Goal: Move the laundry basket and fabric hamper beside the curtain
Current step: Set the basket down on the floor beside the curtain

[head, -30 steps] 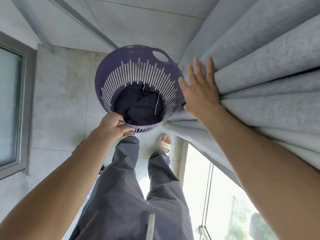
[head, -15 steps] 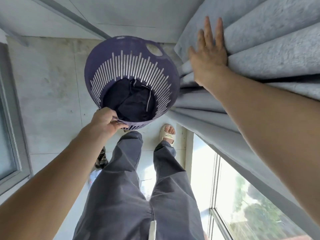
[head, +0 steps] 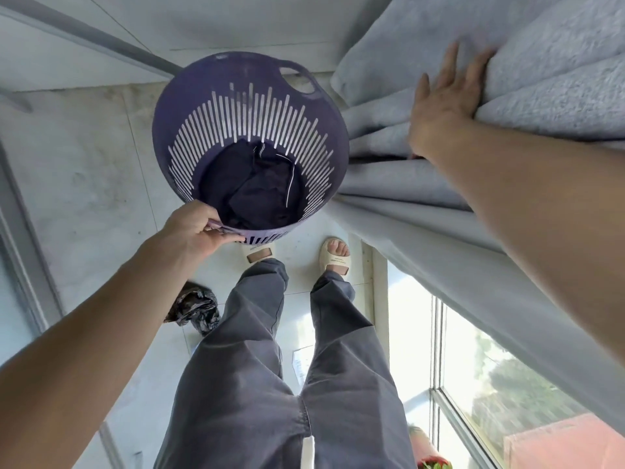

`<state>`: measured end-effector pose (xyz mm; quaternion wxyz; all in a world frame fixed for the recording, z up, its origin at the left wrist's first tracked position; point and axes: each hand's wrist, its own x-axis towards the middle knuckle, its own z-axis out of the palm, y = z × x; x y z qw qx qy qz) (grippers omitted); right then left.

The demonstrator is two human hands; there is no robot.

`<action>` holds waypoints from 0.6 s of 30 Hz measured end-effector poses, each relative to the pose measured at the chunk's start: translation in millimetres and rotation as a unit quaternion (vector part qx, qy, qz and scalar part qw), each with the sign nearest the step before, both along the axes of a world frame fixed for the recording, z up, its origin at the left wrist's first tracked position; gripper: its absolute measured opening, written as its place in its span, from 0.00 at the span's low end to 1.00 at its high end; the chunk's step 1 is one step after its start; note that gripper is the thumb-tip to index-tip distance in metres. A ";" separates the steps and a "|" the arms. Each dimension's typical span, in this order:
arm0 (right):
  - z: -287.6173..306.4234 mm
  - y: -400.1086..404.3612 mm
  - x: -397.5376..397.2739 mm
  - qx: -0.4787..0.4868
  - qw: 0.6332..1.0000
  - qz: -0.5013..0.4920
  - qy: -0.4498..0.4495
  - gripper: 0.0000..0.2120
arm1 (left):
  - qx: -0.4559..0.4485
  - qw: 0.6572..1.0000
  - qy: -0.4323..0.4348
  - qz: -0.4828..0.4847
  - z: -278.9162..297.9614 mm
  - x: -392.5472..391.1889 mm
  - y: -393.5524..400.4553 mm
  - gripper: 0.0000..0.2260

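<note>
A round purple laundry basket (head: pixel 236 106) with slotted walls holds dark clothes (head: pixel 257 184). It is ahead of my feet, right against the folds of the grey curtain (head: pixel 422 184). My left hand (head: pixel 192 231) grips the basket's near rim. My right hand (head: pixel 443 106) presses flat with straight fingers against the curtain folds on the right, pushing them back. No fabric hamper is in view.
A black plastic bag (head: pixel 194 308) lies on the pale tiled floor (head: pixel 84 184) left of my legs. A window (head: pixel 473 367) reaches the floor at the right under the curtain. A grey frame (head: pixel 23 258) runs along the left wall.
My right hand has slid further right and deeper into the curtain folds. The basket stays in my left hand and sits closer to the curtain.
</note>
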<state>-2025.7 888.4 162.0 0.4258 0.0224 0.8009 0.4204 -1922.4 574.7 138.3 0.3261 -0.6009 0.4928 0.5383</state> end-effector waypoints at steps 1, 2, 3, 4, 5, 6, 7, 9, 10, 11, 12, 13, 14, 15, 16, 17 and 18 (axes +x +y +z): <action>-2.7 2.9 2.5 0.004 1.000 -0.005 -0.011 0.50 | -0.009 1.000 -0.002 -0.002 1.1 -1.0 -0.1 0.17; -5.1 4.6 4.9 0.005 1.000 -0.008 -0.020 0.49 | -0.014 1.000 -0.001 -0.001 1.3 -1.4 -0.6 0.19; -5.9 5.7 7.0 0.005 1.000 -0.012 -0.023 0.49 | -0.012 1.000 0.001 0.004 1.7 -1.3 -0.9 0.22; -5.6 6.2 8.2 0.003 1.000 -0.021 -0.021 0.50 | -0.008 1.000 0.004 0.010 2.2 -1.6 -0.3 0.24; -5.6 6.5 8.4 -0.002 0.999 -0.038 -0.015 0.51 | -0.001 1.000 0.008 0.012 2.3 -1.9 -0.5 0.25; -5.7 7.2 8.5 -0.009 0.998 -0.062 -0.008 0.52 | 0.004 1.000 0.012 0.013 2.7 -1.7 -0.5 0.25; -6.4 8.1 8.8 -0.018 0.996 -0.091 -0.004 0.54 | 0.003 1.000 0.016 0.013 3.4 -1.0 -0.2 0.25; -8.7 6.4 13.4 -0.036 0.989 -0.143 -0.009 0.55 | 0.000 1.000 0.017 0.011 1.4 0.6 -1.8 0.26; -8.7 4.7 18.5 -0.048 0.987 -0.153 -0.015 0.51 | 0.001 1.000 0.015 0.012 0.6 2.2 -1.4 0.26; -9.0 1.8 24.9 -0.060 0.986 -0.152 -0.023 0.46 | 0.002 1.000 0.013 0.010 0.0 3.4 -1.6 0.26; -9.5 -1.9 31.6 -0.070 0.987 -0.140 -0.034 0.40 | 0.003 1.000 0.011 0.007 -0.4 4.4 -2.0 0.25; -10.3 -4.4 38.0 -0.082 0.989 -0.115 -0.044 0.34 | 0.006 1.000 0.011 0.004 -0.9 5.6 -1.0 0.25; -11.8 -6.7 44.4 -0.096 0.990 -0.087 -0.051 0.29 | 0.008 1.000 0.010 0.002 -1.6 7.2 0.6 0.24; -12.7 -8.9 50.4 -0.107 0.990 -0.062 -0.060 0.24 | 0.010 1.000 0.009 0.001 -2.1 8.5 2.7 0.24; -13.2 -10.4 56.4 -0.115 0.990 -0.041 -0.073 0.22 | 0.013 1.000 0.007 0.003 -2.4 10.2 5.1 0.23; -13.2 -10.3 62.5 -0.121 0.989 -0.021 -0.085 0.19 | 0.015 1.000 0.005 0.006 -3.4 12.5 8.0 0.24; -13.3 -9.3 68.2 -0.126 0.987 0.001 -0.094 0.17 | 0.015 1.000 0.004 0.010 -4.3 14.9 10.2 0.24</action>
